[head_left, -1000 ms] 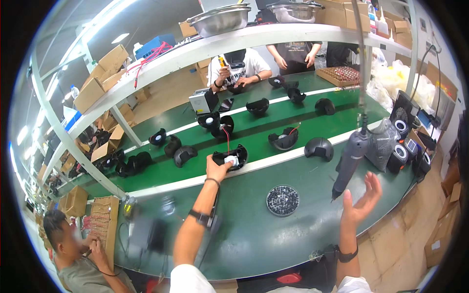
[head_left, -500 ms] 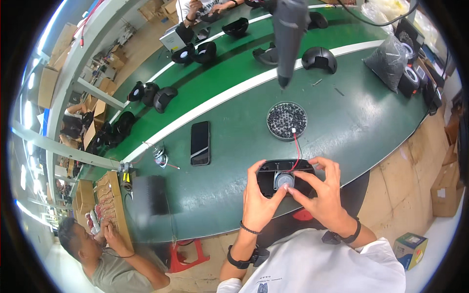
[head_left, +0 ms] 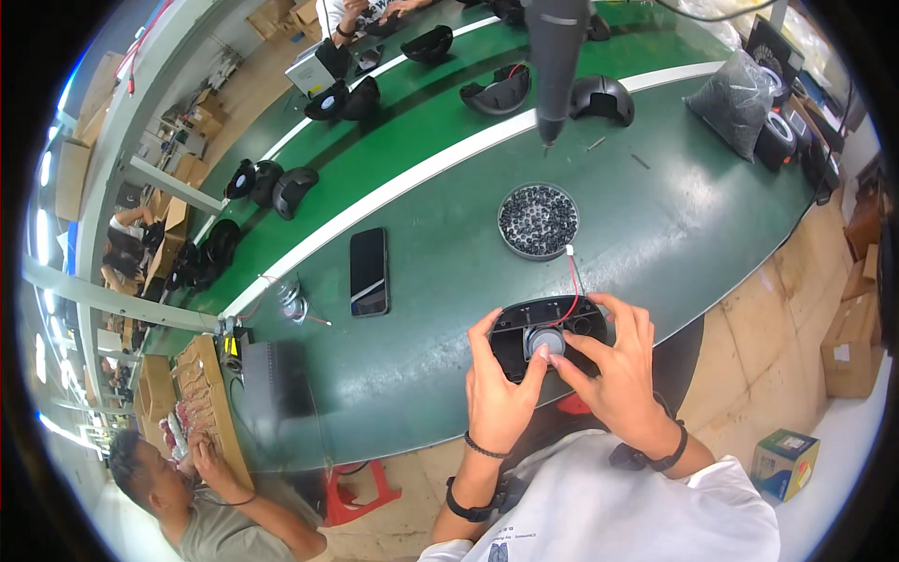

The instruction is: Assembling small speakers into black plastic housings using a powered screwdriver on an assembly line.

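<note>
Between my hands is a black plastic housing [head_left: 509,348], its hollow side facing up. A round grey speaker [head_left: 545,343] sits inside it, with a red and black wire [head_left: 573,281] running up to a small white plug near the dish. My left hand [head_left: 501,389] grips the housing's left end, thumb on the speaker's edge. At the other end, my right hand [head_left: 613,370] holds the housing, its thumb and index finger against the speaker. Just beyond lies a round dish [head_left: 538,221] full of small black screws. Above the table hangs a grey electric screwdriver [head_left: 554,70], pointing down.
On the green table [head_left: 440,253] lie a black phone [head_left: 369,272] and a loose speaker [head_left: 292,302]. Several black housings [head_left: 296,191] line the far strip. A bag of dark parts [head_left: 735,103] is at the right. A co-worker [head_left: 201,506] sits at lower left near a black box [head_left: 273,379].
The view has shifted slightly, so the table's things appear further left. The housing is tipped more toward me, and both hands still hold it with the speaker.
</note>
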`<state>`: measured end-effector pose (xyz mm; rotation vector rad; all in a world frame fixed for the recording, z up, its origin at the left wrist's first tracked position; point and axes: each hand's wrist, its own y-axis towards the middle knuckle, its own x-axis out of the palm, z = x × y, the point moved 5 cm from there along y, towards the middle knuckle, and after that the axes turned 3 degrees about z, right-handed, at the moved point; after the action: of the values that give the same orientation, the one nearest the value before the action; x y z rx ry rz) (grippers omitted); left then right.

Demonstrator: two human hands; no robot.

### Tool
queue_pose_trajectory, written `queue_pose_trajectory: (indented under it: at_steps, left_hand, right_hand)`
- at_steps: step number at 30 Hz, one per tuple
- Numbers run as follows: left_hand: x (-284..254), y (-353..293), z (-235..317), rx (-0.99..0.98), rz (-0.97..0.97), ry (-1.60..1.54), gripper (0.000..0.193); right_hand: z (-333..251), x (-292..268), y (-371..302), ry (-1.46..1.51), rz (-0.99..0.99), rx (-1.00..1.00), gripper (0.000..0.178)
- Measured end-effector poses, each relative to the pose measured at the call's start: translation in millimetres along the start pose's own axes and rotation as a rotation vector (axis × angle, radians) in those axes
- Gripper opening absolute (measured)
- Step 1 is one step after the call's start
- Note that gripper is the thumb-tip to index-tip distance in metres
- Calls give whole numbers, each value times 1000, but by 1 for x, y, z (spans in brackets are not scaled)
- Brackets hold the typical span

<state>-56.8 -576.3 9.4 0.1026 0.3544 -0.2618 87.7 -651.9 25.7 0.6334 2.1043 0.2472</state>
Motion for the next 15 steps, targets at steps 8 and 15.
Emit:
queue_pose_trajectory:
  at_steps: [8,15]
  left_hand:
    - [-6,2,-7,-40,-10,-66,48]
    - [-6,4,-5,-25,-96,-5,55]
  right_hand:
    - [0,9,1,66,25,31,36]
    - [6,14,-2,88,36,37,37]
